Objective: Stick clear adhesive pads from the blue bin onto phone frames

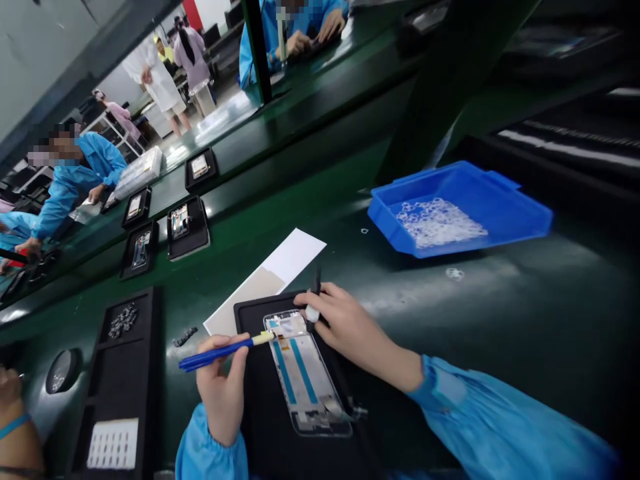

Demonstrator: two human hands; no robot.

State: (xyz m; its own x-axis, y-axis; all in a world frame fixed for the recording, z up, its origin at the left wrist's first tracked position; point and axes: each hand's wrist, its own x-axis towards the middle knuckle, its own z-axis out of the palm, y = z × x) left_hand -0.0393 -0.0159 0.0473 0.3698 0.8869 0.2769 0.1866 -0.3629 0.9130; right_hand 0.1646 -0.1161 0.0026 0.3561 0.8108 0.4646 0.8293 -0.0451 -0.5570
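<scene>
Phone body [300, 383] lies in a black tray [265, 427], just under both grips. Left hand [220, 393] pinches a blue pen-like tool [215, 357], pale tip at phone's upper part; right hand [355, 333] has a dark-and-white tool [313, 313] between thumb and fingers. Glossy green table [400, 293] all round. Beyond the grips: white card [300, 257]. Far right of them: blue bin [515, 220] with small clear rings [440, 223]. Left of left grip: long compartmented tray [94, 370], round dark dish [63, 371]. Room behind: co-workers in blue [60, 193], people standing farther back. Right tool's lower end hard to make out, right fingertips partly covered; another person's arm [15, 433] cut off at left edge; top-right corner too dark to read.
</scene>
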